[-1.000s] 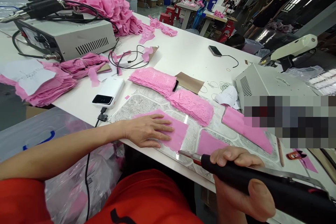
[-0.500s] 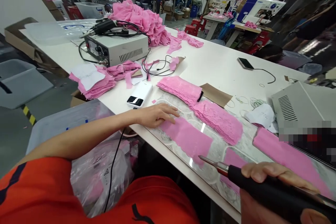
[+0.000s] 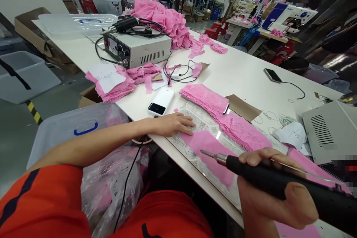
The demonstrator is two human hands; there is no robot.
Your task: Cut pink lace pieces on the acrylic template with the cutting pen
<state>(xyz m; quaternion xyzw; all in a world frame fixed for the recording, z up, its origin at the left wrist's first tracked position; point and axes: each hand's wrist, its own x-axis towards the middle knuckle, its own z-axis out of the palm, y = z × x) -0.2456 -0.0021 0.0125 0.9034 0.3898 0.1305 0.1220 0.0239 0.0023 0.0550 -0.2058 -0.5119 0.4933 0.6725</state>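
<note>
My left hand (image 3: 176, 124) lies flat with fingers stretched out, its fingertips at the upper left end of a thin pink fabric piece (image 3: 206, 147). That piece rests on a clear sheet over white patterned lace (image 3: 195, 117) near the table's front edge. My right hand (image 3: 267, 189) is wrapped round a thick black-handled tool (image 3: 259, 174) with a pointed metal tip. The tip is over the middle of the pink piece; whether it touches, I cannot tell. Behind the piece lie two stacks of pink lace pieces (image 3: 205, 96), end to end.
A white power bank (image 3: 161, 102) sits beyond my left hand. Farther back are a grey control box (image 3: 145, 50) with a similar tool on top, and a pink fabric heap (image 3: 158, 18). Another grey box (image 3: 320, 126) stands right, near a phone (image 3: 272, 75). Brown card (image 3: 242, 108) lies behind the stacks.
My right hand has moved the tool left and up, so its tip is now over the pink piece rather than by its lower edge. My left hand stays at the piece's end. The view has shifted slightly.
</note>
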